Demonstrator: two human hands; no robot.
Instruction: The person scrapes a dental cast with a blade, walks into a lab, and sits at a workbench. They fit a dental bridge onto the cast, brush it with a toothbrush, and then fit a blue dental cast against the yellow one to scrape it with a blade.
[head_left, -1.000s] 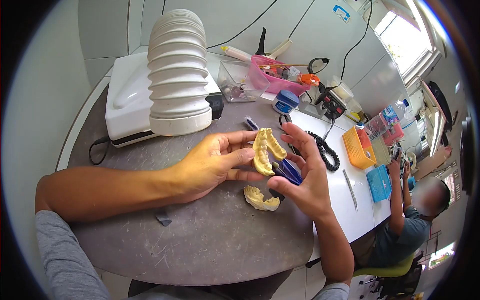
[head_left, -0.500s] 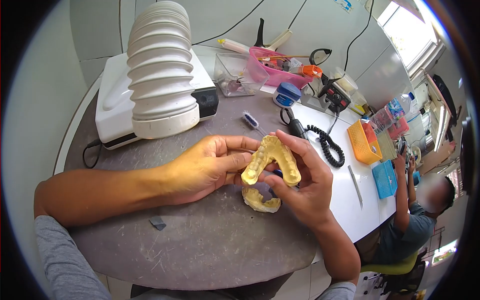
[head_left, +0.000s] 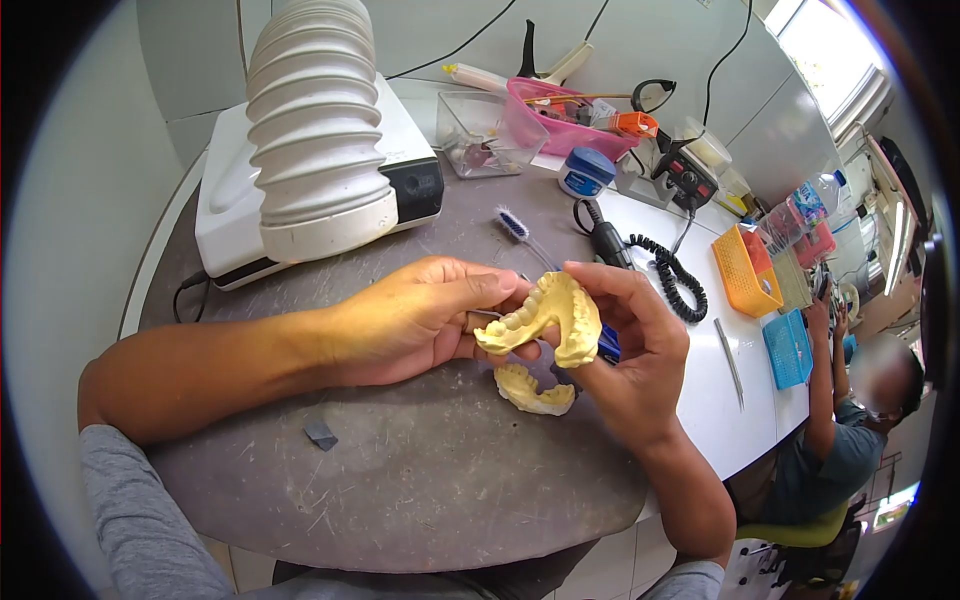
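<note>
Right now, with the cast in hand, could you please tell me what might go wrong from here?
The held cast is raised at the left hand and right hand, so a slip could drop it and perhaps chip its teeth.

The lower cast lies on the table close by, so a falling piece might strike it.

The brush lies just beyond the fingers, so a careless reach might knock it aside.

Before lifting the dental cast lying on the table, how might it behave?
That cast is probably stiff, given its chalky, moulded look. Its jagged edge might chip if knocked. Lying low, it would likely slide, not roll.
</note>
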